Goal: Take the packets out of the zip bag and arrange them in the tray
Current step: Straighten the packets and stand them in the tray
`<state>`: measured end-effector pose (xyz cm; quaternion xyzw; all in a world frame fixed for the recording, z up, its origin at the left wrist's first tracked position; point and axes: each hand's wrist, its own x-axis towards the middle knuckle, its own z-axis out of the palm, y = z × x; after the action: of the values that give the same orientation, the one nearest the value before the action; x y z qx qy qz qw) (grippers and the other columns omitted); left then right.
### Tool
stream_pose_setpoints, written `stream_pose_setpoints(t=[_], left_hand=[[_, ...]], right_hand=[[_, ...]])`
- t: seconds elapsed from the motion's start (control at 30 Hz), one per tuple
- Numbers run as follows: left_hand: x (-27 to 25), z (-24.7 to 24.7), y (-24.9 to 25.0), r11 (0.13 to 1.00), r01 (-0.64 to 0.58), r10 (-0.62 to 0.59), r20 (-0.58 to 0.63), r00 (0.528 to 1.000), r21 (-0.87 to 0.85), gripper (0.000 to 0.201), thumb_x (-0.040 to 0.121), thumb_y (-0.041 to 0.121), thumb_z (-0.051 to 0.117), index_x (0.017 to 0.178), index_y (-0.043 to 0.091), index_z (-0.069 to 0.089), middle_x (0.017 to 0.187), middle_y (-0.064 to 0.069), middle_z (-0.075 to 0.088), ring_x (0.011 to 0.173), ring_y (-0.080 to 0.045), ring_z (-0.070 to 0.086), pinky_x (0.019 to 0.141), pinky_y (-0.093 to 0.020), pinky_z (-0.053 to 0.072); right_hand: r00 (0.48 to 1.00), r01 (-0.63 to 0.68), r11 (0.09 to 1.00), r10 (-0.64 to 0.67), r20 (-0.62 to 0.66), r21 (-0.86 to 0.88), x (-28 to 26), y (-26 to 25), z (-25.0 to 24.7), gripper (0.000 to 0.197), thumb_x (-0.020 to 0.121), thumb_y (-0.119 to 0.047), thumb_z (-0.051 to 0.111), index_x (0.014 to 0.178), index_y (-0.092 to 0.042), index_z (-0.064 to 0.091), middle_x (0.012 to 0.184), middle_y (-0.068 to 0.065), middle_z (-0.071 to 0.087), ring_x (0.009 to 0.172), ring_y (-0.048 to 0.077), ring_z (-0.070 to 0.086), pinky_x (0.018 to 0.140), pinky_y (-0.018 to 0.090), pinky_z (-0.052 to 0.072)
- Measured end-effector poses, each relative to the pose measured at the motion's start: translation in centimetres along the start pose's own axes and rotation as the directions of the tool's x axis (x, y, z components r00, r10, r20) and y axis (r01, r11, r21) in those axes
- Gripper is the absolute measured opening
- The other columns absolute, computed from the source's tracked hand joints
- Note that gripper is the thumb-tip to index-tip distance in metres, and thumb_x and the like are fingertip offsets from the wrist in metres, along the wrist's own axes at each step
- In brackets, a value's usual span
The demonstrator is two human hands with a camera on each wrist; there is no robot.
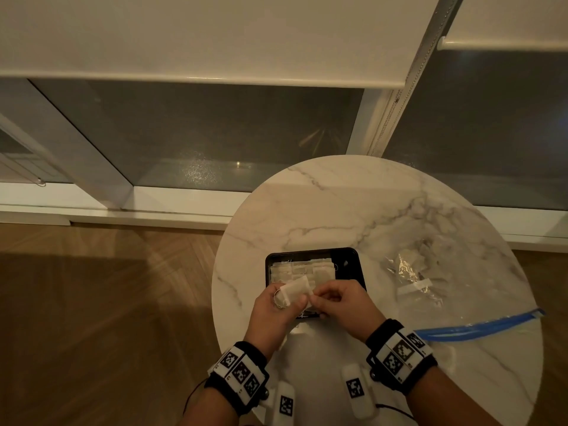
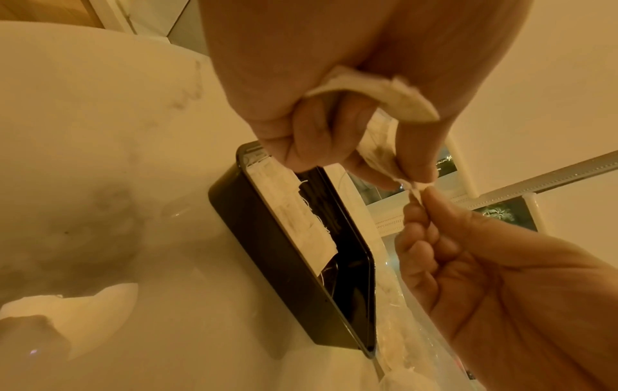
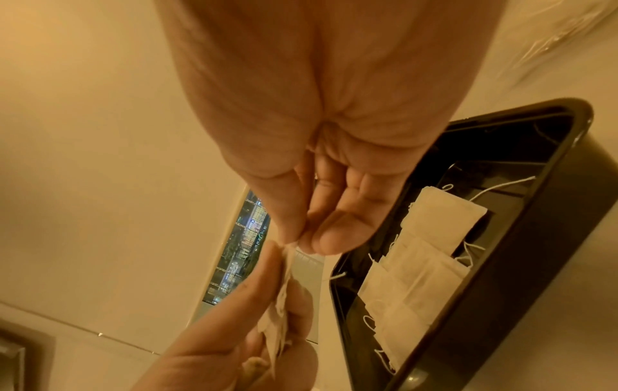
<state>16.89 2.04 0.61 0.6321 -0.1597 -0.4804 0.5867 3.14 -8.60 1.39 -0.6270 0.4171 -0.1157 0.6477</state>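
My left hand point(image 1: 281, 298) grips a small stack of white tea-bag packets point(image 1: 295, 291) just above the near edge of the black tray point(image 1: 350, 252). My right hand point(image 1: 325, 295) pinches the corner of one packet point(image 2: 413, 186) in that stack, thumb against forefinger. In the tray, several white packets point(image 3: 431, 254) lie in overlapping rows on its left part, strings trailing. The clear zip bag point(image 1: 415, 272) with a blue zipper strip point(image 1: 479, 327) lies crumpled to the tray's right and holds more packets.
Everything sits on a small round marble table point(image 1: 353, 204) beside a low window sill point(image 1: 153, 201). Wooden floor point(image 1: 107, 302) lies to the left. The tray's right part point(image 1: 347, 269) shows bare black bottom.
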Motion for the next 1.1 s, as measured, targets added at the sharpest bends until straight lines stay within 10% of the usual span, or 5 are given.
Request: stream_pose_setpoints(t=[0.17, 0.5, 0.8, 1.1], left_hand=[[-0.3, -0.5, 0.0, 0.996, -0.034, 0.036, -0.025, 0.999, 0.079, 0.021, 0.087, 0.013, 0.074, 0.105, 0.007, 0.066, 0.095, -0.006, 0.076, 0.082, -0.01, 0.071, 0.07, -0.018, 0.054], [-0.6, -0.9, -0.4, 0.994, -0.028, 0.026, 0.023, 0.999, 0.105, 0.019, 0.089, 0.013, 0.072, 0.106, 0.007, 0.066, 0.1, -0.008, 0.075, 0.09, -0.018, 0.072, 0.072, -0.022, 0.056], [0.4, -1.7, -0.6, 0.989, -0.005, 0.012, -0.045, 0.999, 0.15, 0.016, 0.094, 0.016, 0.066, 0.106, 0.006, 0.066, 0.098, -0.006, 0.073, 0.085, -0.014, 0.069, 0.068, -0.016, 0.053], [2.0, -3.9, -2.4, 0.976, 0.121, -0.082, -0.209, 0.975, 0.181, 0.018, 0.095, 0.029, 0.064, 0.109, 0.017, 0.064, 0.102, -0.004, 0.071, 0.095, -0.02, 0.067, 0.08, -0.031, 0.055]], right_hand=[[0.996, 0.004, 0.999, 0.0, -0.09, 0.047, 0.0, 0.2, -0.1, 0.006, 0.083, -0.009, 0.075, 0.08, -0.013, 0.071, 0.079, 0.018, 0.069, 0.068, 0.022, 0.066, 0.071, 0.041, 0.06], [0.999, -0.034, 0.979, 0.039, -0.018, 0.201, -0.3, -0.9, 0.8, 0.036, 0.088, -0.009, 0.069, 0.12, -0.024, 0.061, 0.096, 0.01, 0.074, 0.079, 0.014, 0.071, 0.063, 0.023, 0.055], [0.949, -0.14, 0.937, 0.219, -0.227, 0.319, 1.4, -0.1, -1.0, 0.013, 0.084, -0.001, 0.069, 0.094, -0.009, 0.065, 0.087, 0.009, 0.072, 0.075, 0.02, 0.067, 0.056, 0.028, 0.052], [0.89, -0.274, 0.959, 0.225, -0.397, -0.07, 3.6, 4.3, -3.5, 0.026, 0.083, -0.002, 0.066, 0.103, -0.019, 0.061, 0.09, 0.005, 0.07, 0.078, 0.019, 0.07, 0.068, 0.037, 0.062]])
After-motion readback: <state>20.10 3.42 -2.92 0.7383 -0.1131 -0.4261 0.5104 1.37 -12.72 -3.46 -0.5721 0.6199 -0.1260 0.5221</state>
